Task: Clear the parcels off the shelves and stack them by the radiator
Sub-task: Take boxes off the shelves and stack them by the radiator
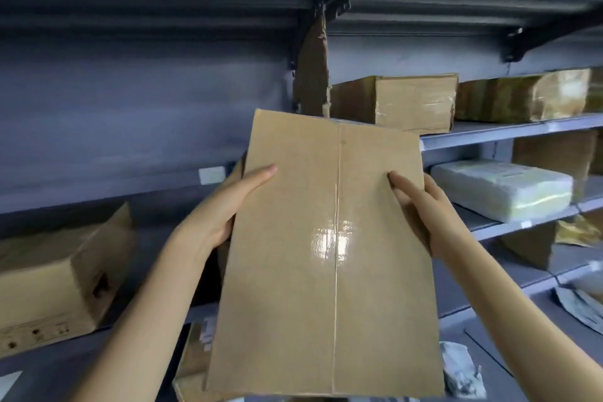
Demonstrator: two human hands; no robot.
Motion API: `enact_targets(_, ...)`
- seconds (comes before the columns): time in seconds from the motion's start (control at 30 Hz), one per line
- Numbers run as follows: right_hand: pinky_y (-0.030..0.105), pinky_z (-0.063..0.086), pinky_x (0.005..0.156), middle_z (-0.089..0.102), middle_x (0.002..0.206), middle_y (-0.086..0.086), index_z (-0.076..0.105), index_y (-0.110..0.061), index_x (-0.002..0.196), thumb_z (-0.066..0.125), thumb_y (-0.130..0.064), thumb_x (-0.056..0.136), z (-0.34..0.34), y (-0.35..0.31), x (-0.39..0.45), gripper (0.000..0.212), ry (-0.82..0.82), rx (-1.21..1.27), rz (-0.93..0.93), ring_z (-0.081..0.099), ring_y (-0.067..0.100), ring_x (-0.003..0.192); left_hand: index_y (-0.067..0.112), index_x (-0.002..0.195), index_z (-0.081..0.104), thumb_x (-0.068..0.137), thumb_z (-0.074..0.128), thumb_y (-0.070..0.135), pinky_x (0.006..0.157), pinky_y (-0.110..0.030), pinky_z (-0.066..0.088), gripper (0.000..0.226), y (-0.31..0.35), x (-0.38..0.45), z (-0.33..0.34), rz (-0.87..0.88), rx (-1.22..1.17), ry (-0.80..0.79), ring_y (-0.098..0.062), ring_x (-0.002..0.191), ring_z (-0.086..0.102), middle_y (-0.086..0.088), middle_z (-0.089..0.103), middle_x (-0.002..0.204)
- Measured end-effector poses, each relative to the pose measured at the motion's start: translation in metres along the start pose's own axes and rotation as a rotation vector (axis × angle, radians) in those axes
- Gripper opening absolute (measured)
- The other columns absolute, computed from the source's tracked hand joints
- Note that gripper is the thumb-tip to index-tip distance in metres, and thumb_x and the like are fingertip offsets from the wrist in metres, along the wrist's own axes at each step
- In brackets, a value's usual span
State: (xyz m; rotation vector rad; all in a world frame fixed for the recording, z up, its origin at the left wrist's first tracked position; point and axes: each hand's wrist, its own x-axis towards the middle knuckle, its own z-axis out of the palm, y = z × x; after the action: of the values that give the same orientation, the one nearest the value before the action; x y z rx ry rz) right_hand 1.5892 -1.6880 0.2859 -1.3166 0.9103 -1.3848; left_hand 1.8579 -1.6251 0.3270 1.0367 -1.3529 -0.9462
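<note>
A large brown cardboard parcel [326,254], taped down its middle, is held up in front of grey metal shelves [509,130]. My left hand [225,206] grips its left edge, thumb lying across the top face. On the right edge sits my right hand [417,206], thumb also on top. Both sets of fingers are hidden under the parcel. The radiator is out of view.
More parcels rest on the shelves: a brown box [394,101] and a tape-wrapped box [522,95] at upper right, a white padded package [502,192] below them, a brown box [65,271] at lower left. Grey mailer bags [580,303] lie lower right.
</note>
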Motion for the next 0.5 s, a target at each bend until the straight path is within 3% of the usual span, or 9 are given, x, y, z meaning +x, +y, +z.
enact_targets(0.1, 0.024, 0.052, 0.053, 0.071, 0.096, -0.006, 0.059, -0.034, 0.102, 0.069, -0.051, 0.074, -0.089, 0.011, -0.037, 0.034, 0.164, 0.005, 0.100, 0.069, 0.012, 0.078, 0.030, 0.115, 0.060, 0.075, 0.068, 0.039, 0.067, -0.019, 0.054, 0.042, -0.024, 0.018, 0.087, -0.057, -0.031, -0.113, -0.003, 0.086, 0.070, 0.012, 0.074, 0.096)
enact_targets(0.23, 0.023, 0.055, 0.054, 0.076, 0.085, -0.005, 0.066, -0.030, 0.100, 0.070, -0.050, 0.075, -0.219, 0.014, -0.103, 0.033, 0.381, 0.010, 0.191, 0.072, 0.012, 0.070, 0.017, 0.122, 0.054, 0.087, 0.062, 0.025, 0.070, -0.019, 0.054, 0.037, -0.064, 0.035, 0.236, -0.157, -0.050, -0.235, -0.006, 0.082, 0.068, -0.002, 0.065, 0.113)
enact_targets(0.33, 0.024, 0.055, 0.059, 0.075, 0.083, -0.004, 0.067, -0.027, 0.100, 0.068, -0.050, 0.077, -0.305, 0.024, -0.165, 0.033, 0.547, -0.012, 0.276, 0.071, 0.012, 0.068, 0.011, 0.107, 0.056, 0.091, 0.057, 0.026, 0.077, -0.027, 0.050, 0.022, -0.104, 0.020, 0.349, -0.333, -0.051, -0.436, -0.012, 0.079, 0.064, -0.003, 0.067, 0.091)
enact_targets(0.4, 0.020, 0.053, 0.053, 0.073, 0.082, -0.002, 0.065, -0.022, 0.105, 0.064, -0.042, 0.084, -0.353, 0.035, -0.208, 0.030, 0.641, -0.017, 0.301, 0.069, 0.009, 0.063, 0.011, 0.112, 0.060, 0.095, 0.052, 0.026, 0.080, -0.026, 0.049, 0.024, -0.136, 0.004, 0.416, -0.419, -0.038, -0.543, -0.012, 0.090, 0.061, 0.000, 0.065, 0.099)
enact_targets(0.43, 0.018, 0.053, 0.051, 0.072, 0.083, -0.002, 0.064, -0.020, 0.107, 0.063, -0.039, 0.086, -0.374, 0.041, -0.230, 0.028, 0.694, -0.030, 0.310, 0.069, 0.007, 0.061, 0.011, 0.116, 0.060, 0.096, 0.050, 0.027, 0.078, -0.025, 0.050, 0.028, -0.150, -0.004, 0.447, -0.471, -0.031, -0.594, -0.012, 0.089, 0.062, 0.001, 0.065, 0.100)
enact_targets(0.5, 0.018, 0.053, 0.052, 0.070, 0.083, -0.002, 0.067, -0.021, 0.100, 0.065, -0.038, 0.085, -0.412, 0.051, -0.270, 0.023, 0.804, -0.045, 0.346, 0.067, 0.006, 0.062, 0.013, 0.104, 0.064, 0.096, 0.048, 0.034, 0.067, -0.022, 0.054, 0.027, -0.175, -0.020, 0.505, -0.613, -0.036, -0.720, -0.011, 0.075, 0.066, 0.002, 0.071, 0.085)
